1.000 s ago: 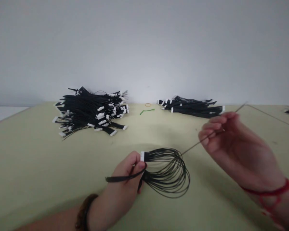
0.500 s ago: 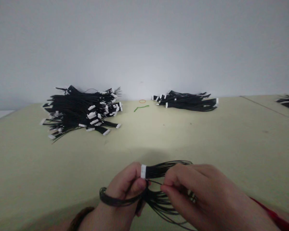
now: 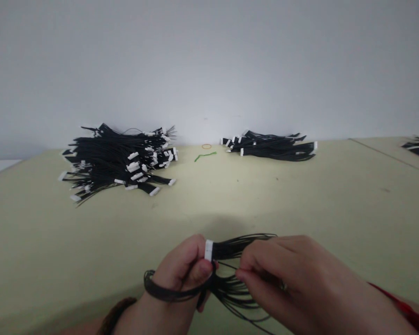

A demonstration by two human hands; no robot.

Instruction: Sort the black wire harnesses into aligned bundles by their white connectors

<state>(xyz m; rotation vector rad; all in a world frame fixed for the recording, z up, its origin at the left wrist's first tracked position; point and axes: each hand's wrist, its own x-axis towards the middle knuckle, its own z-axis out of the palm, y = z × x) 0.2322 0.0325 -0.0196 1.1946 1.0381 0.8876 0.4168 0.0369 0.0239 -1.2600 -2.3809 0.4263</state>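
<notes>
We grip a black wire harness (image 3: 226, 249) in our left hand (image 3: 179, 272), white connector's (image 3: 208, 250) long axis upright in view, wires (image 3: 244, 244) leading rightward, our right hand (image 3: 296, 274) pinching one thin wire (image 3: 227, 265).

Harness (image 3: 227, 250) in front, cable heap (image 3: 115, 156) left, bundles (image 3: 270, 149) right

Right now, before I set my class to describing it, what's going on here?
The person's left hand holds a bundle of black wires near a white connector. The right hand pinches one thin wire beside it. Farther back on the table, a large pile of similar bundles lies at left, a smaller pile right of it, with a green strip between them.
</notes>
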